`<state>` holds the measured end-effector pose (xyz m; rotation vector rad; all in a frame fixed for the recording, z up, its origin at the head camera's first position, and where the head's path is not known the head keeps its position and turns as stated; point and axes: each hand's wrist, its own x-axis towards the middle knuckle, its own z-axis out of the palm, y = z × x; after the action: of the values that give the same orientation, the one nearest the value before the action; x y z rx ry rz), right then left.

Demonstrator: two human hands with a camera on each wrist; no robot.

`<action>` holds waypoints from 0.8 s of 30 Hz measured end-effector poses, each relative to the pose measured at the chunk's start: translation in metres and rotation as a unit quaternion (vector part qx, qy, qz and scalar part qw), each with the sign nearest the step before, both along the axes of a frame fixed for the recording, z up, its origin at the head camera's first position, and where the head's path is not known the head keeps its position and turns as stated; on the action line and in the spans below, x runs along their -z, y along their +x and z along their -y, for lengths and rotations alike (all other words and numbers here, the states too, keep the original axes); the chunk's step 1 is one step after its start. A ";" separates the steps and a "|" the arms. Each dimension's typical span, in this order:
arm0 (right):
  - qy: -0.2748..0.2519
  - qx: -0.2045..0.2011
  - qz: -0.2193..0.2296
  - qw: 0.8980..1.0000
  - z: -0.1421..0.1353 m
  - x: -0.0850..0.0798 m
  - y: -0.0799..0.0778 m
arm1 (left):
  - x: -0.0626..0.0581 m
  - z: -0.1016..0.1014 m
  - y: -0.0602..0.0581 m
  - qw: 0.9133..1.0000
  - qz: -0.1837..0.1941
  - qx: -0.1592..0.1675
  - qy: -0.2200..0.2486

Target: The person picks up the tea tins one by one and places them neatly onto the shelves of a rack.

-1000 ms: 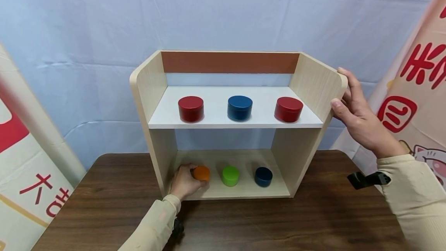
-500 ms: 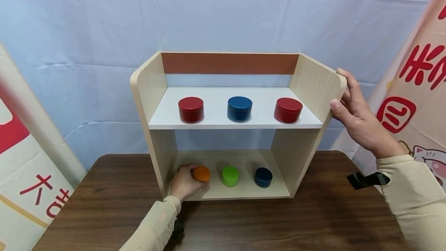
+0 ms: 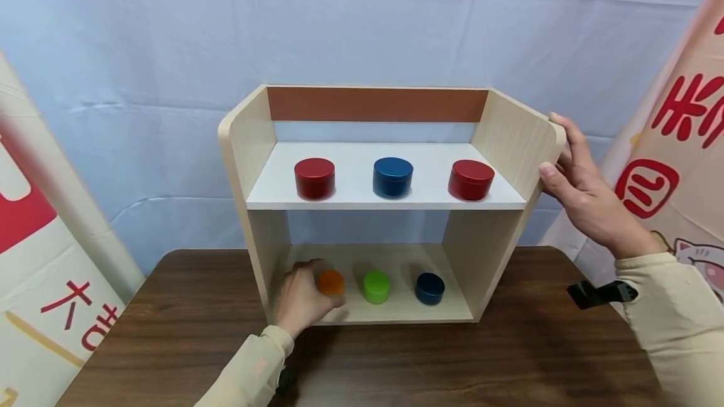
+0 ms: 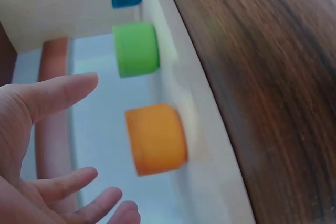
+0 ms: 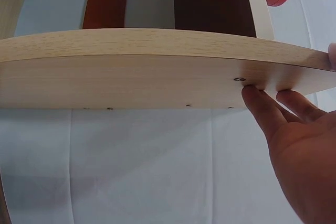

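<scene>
A small wooden two-tier shelf (image 3: 362, 205) stands on the table. On its lower board, from left to right, sit an orange round tin (image 3: 330, 282), a green one (image 3: 376, 286) and a dark blue one (image 3: 430, 288). My left hand (image 3: 305, 297) is beside the orange tin; in the left wrist view its thumb and fingers are spread, with a gap between them and the orange tin (image 4: 156, 139). My right hand (image 3: 594, 196) grips the shelf's right side panel (image 3: 517, 143), thumb at the front edge. Its fingertips press the panel's outer face (image 5: 157, 80) in the right wrist view.
The upper white board carries a red tin (image 3: 314, 179) at left, a blue tin (image 3: 393, 177) in the middle and another red tin (image 3: 471, 179) at right. Dark wood tabletop (image 3: 396, 363) extends in front. A pale cloth (image 3: 362, 24) hangs behind, with printed banners at both sides.
My left hand has loosened from the orange tin and drawn slightly away, its fingers wider. The orange tin stays in place. My right hand keeps its hold on the shelf.
</scene>
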<state>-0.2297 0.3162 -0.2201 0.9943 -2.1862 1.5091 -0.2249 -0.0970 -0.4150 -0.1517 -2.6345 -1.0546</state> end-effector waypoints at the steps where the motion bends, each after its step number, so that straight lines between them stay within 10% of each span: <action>1: 0.001 0.001 -0.001 1.000 -0.001 0.000 0.000 | -0.002 -0.001 0.003 1.000 -0.007 0.003 -0.002; 24: 0.119 0.183 -0.059 0.974 -0.016 0.029 0.039 | -0.029 0.034 0.065 0.996 -0.046 0.036 -0.060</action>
<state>-0.1904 0.3319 -0.2491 0.6748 -2.3420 1.0168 -0.1602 -0.1311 -0.3858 -0.3153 -2.6262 -0.8875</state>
